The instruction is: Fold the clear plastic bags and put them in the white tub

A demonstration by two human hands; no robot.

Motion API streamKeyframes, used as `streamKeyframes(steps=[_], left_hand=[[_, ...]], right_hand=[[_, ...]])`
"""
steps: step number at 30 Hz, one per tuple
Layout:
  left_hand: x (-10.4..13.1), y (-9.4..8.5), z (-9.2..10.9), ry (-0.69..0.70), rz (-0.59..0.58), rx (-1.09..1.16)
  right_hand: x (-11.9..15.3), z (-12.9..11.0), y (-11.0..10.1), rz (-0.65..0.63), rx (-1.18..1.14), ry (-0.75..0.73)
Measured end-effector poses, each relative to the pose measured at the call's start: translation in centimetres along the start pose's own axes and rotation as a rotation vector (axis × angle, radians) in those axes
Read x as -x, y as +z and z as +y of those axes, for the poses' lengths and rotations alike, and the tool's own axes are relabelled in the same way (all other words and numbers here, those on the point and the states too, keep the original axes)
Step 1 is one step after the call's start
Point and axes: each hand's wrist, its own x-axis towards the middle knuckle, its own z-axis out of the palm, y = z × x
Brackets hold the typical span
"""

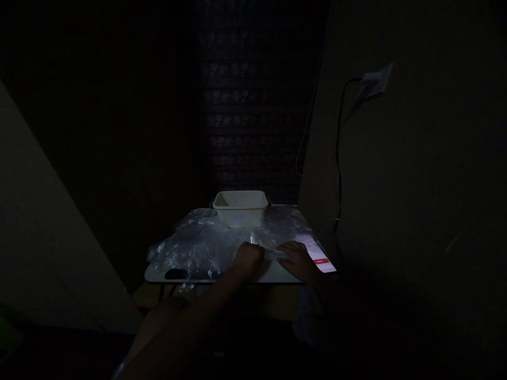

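Clear crinkled plastic film [198, 245] is spread over a small white table [277, 275]. My left hand [249, 258] is closed in a fist on part of the film near the table's front edge. A pale, narrow strip of the film runs from that fist toward my right hand [299, 261]. The fingers of my right hand are stretched out, thumb apart from the rest, over the strip's other end. Dim light hides the finer detail of the fingers.
Behind my hands, a white plastic tub [240, 215] stands on the film. A lit phone screen [315, 253] lies at the table's right edge. On the right wall, a black cord [338, 158] hangs from a plug in an outlet [378, 82]. A dark patterned curtain or blind [237, 105] is behind.
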Motion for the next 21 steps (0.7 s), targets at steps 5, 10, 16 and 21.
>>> streamKeyframes(steps=[5, 10, 16, 21], left_hand=[[-0.4, -0.2, 0.0, -0.004, 0.057, 0.116], [-1.2, -0.7, -1.8, -0.227, 0.275, 0.684], [-1.1, -1.5, -3.0, -0.399, 0.156, 1.438], [-0.8, -1.3, -2.3, -0.415, 0.049, 1.574]], right_hand=[[-1.1, -0.4, 0.6, -0.06, -0.007, 0.013], [-2.6, 0.1, 0.8, -0.061, -0.409, 0.214], [-3.5, -0.5, -0.3, 0.044, -0.959, 0.414], [-3.7, -1.6, -0.5, 0.062, -1.291, 0.469]])
